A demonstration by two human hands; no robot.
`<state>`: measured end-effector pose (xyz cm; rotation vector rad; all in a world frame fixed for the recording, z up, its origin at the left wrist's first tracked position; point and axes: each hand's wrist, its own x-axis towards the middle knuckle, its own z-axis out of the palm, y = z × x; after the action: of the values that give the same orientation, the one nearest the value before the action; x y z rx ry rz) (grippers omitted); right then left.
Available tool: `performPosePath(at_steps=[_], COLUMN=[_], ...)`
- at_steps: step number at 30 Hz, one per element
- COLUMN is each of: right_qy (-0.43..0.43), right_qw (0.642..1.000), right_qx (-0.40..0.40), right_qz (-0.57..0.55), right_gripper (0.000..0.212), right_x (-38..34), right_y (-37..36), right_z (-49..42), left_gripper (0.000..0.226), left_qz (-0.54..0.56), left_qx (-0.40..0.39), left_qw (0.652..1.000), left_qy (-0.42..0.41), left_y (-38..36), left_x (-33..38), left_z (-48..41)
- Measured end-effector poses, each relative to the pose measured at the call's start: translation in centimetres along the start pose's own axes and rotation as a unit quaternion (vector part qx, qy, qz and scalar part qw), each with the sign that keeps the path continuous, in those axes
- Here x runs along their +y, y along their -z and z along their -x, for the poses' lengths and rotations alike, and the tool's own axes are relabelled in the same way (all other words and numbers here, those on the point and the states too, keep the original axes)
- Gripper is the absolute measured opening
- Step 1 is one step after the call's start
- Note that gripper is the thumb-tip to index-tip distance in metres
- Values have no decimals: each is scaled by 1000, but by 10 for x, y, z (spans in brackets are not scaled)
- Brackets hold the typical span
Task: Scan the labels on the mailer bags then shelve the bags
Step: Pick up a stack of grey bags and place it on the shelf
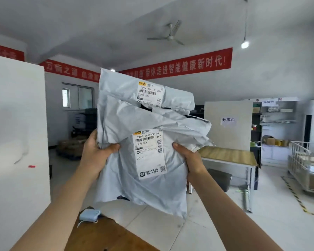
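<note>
A stack of grey-white mailer bags (127, 124) is held up in front of me at chest height. My left hand (96, 151) grips the stack's left edge, thumb over the front. My right hand (188, 158) grips the right edge, thumb on the front bag. The front bag carries a white shipping label (149, 154) with barcodes, facing me. A second label (150, 94) shows on the bag at the back, near the top. How many bags are in the stack I cannot tell.
A brown wooden table (101, 236) lies below, with a small light-blue device (89, 214) on its corner. A white panel (16, 133) stands at left. A sorting table (228, 155) and shelves (275, 124) with parcels are at right; a wire cart (306, 163) at far right.
</note>
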<state>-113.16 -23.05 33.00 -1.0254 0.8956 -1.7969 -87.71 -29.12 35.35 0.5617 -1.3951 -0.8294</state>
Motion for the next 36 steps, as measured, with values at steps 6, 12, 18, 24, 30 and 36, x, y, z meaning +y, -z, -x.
performPosePath(at_steps=[6, 12, 18, 24, 30, 36], right_qy=[62, 69, 29, -39, -94, -104], right_qw=[994, 987, 983, 978, 988, 992], right_qx=[76, 122, 152, 180, 83, 10], right_qz=[47, 84, 95, 101, 95, 64], right_gripper=[36, 42, 33, 47, 27, 36], right_x=[-26, -24, -13, 17, 35, 61], right_y=[46, 74, 111, 161, 211, 256], right_z=[-33, -99, -179, -250, -336, -446], left_gripper=[81, 49, 48, 53, 50, 51], left_qz=[-14, -23, -8, 3, -6, -66], left_qx=[34, 54, 16, -31, 21, 112], left_qw=[998, 994, 998, 1000, 999, 992], left_qy=[-57, -95, -54, 3, 27, 6], left_y=[-73, -120, -154, -196, -243, -282], left_x=[-44, -104, -176, -257, -323, -360], left_z=[-19, -61, -127, -163, -196, -245])
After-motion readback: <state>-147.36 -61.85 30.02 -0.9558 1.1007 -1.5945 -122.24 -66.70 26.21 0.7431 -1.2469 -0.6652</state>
